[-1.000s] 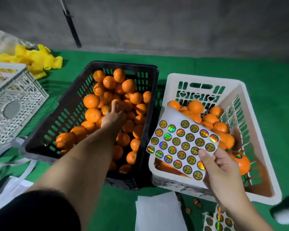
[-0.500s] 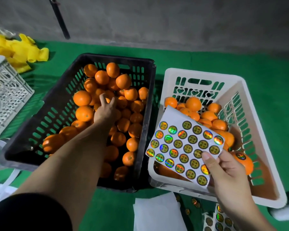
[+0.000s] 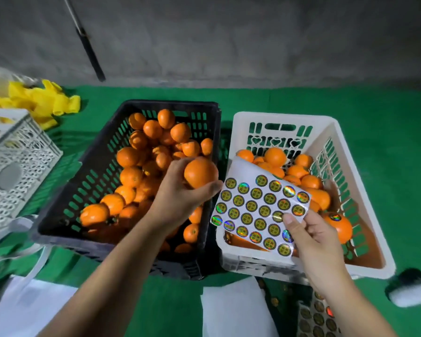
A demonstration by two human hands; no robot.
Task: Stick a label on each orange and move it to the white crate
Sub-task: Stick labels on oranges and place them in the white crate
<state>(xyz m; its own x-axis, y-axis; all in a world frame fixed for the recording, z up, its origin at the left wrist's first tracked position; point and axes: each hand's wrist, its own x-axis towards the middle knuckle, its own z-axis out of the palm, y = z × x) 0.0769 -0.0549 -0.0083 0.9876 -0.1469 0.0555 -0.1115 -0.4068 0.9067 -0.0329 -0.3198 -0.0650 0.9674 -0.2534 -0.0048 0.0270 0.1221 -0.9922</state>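
My left hand [image 3: 180, 193] grips an orange [image 3: 199, 172] above the right side of the black crate [image 3: 66, 220], which is full of oranges. My right hand [image 3: 314, 242] pinches a sheet of round holographic labels [image 3: 260, 210], thumb on one label, over the front of the white crate [image 3: 365, 263]. The white crate holds several oranges; one [image 3: 339, 226] near my right hand carries a label on top.
A white lattice crate [image 3: 17, 166] stands at the left, with yellow material [image 3: 41, 100] behind it. White paper [image 3: 236, 310] and another label sheet [image 3: 319, 317] lie on the green mat in front. A black rod [image 3: 88, 45] leans on the grey wall.
My left hand has lifted an orange out of the black crate and brought it right, toward the label sheet. My right hand keeps holding the sheet in about the same place.
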